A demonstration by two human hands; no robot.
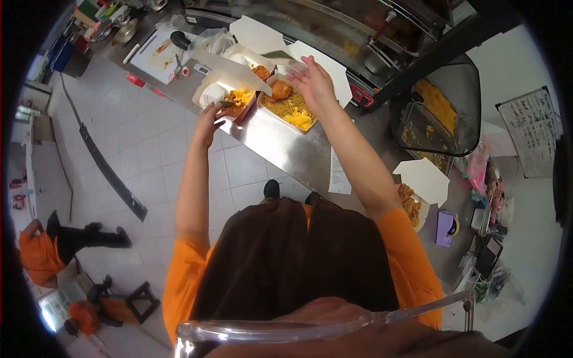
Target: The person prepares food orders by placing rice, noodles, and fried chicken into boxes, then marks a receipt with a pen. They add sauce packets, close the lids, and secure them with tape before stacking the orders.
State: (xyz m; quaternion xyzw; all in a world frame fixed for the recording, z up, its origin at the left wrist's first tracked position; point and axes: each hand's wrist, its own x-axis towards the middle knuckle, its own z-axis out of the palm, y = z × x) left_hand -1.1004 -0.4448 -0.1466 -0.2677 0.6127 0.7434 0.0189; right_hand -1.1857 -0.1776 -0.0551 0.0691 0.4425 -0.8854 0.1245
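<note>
My left hand [209, 124] is at the near edge of an open white box [206, 89] holding white rice, yellow egg and fried pieces; its fingers curl at the box's corner, and what they grip is too small to make out. Above a second box with yellow rice [280, 110], egg and a fried piece [282, 90], my right hand [313, 83] is raised, fingers apart and empty, beside the open white lid [328, 74]. Behind them stands another box with a fried piece [261, 72].
A cutting board [161, 56] with scissors lies at the left of the steel counter [262, 146]. At right are a box of fried chicken [407, 203], a purple tape dispenser [444, 228], a receipt [340, 173] and a black-rimmed bin [439, 107]. Two people in orange are at lower left.
</note>
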